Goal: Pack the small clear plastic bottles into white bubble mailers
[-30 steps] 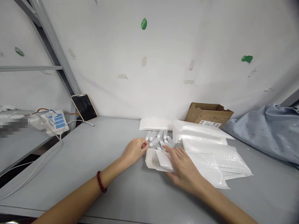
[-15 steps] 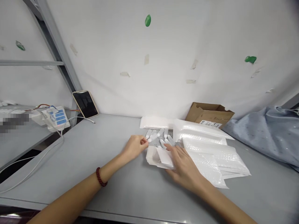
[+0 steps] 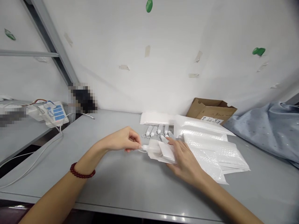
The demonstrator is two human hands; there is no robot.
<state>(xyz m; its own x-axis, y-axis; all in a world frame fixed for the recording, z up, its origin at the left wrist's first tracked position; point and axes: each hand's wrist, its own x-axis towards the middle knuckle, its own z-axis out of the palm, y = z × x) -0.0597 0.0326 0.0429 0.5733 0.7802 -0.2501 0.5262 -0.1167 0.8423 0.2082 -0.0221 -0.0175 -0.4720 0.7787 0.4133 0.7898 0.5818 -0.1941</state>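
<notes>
My left hand (image 3: 125, 140), with a dark red bead bracelet on its wrist, pinches the cord end of a small white tube with a cord loop (image 3: 145, 147). The tube lies at the mouth of a white bubble mailer (image 3: 156, 156), whose open end faces left and whose flap is folded back. My right hand (image 3: 184, 157) is closed around the mailer's right part, fingers on top and thumb on the near side. Just behind the mailer lie several similar small tubes with cords (image 3: 154, 131).
A stack of white bubble mailers (image 3: 217, 152) spreads to the right, and another flat mailer (image 3: 156, 118) lies by the wall. Behind are a cardboard box (image 3: 210, 109) and blue-grey cloth (image 3: 263, 130). White cables and a power strip (image 3: 57, 115) are at left.
My left hand has moved left and slightly toward me, bringing one tube from the group to the mailer's mouth. My right hand keeps hold of the mailer. The view has tilted slightly down.
</notes>
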